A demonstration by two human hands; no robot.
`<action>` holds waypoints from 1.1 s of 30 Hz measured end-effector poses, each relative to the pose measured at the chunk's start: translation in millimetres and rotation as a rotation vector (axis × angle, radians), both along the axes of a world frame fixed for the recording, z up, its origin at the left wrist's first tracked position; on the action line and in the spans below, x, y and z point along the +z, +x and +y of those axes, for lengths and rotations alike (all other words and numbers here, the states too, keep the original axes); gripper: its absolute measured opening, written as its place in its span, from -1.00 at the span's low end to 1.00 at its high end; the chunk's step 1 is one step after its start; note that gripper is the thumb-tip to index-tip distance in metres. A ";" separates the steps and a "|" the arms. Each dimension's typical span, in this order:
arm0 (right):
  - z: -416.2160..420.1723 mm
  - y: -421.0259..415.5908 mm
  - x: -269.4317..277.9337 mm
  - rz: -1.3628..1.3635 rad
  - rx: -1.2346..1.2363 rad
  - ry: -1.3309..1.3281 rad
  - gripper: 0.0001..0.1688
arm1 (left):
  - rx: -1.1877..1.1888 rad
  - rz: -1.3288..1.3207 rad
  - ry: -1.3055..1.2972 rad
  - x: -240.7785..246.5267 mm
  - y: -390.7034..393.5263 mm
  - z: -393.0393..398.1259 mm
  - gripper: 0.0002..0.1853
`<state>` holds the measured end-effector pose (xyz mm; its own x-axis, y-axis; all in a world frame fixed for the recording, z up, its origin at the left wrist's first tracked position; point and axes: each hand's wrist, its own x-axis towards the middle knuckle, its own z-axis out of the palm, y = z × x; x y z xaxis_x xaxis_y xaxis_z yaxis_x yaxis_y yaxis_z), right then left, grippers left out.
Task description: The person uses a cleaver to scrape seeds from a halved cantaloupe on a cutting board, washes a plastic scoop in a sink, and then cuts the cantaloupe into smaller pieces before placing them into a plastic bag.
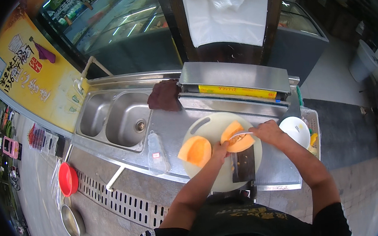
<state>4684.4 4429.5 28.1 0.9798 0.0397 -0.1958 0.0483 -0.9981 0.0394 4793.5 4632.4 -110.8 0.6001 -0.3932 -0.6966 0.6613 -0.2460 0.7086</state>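
My left hand [220, 150] grips the left side of a melon half [242, 143] with orange flesh, held over the round cutting board [214, 121]. Between the fingers of my right hand [267, 132] is a spoon [240, 134], its tip at the seeds in the middle of that piece. Another melon half [197, 150], its hollow free of seeds, lies cut side up on the board's left part. A broad dark cleaver blade [243, 166] rests on the board below the held half, with a few seeds on it.
Left of the board stand clear plastic containers [157, 153] and a double steel sink [129, 119]. A dark red cloth [164, 96] lies by the steel wrap dispenser [233, 78] behind the board. At right are a white bowl [295, 132] and a basket [317, 128] holding scraps.
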 end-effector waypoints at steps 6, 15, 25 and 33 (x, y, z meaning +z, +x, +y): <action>5.3 -12.9 25.5 -0.064 -0.089 0.026 -0.69 | -0.125 -0.359 0.075 14.1 15.2 -0.3 -0.73; -2.2 -89.2 79.0 -0.181 -0.343 -0.150 -0.42 | -0.508 -0.737 0.022 107.3 38.5 -68.1 -0.65; -93.1 -224.5 108.8 -0.431 -0.344 -0.291 -0.34 | -0.855 -1.167 0.062 211.7 -70.9 -220.4 -0.62; -191.3 -323.1 110.9 -0.293 -0.369 -0.221 -0.37 | -0.946 -1.242 0.141 199.6 -168.6 -321.4 -0.66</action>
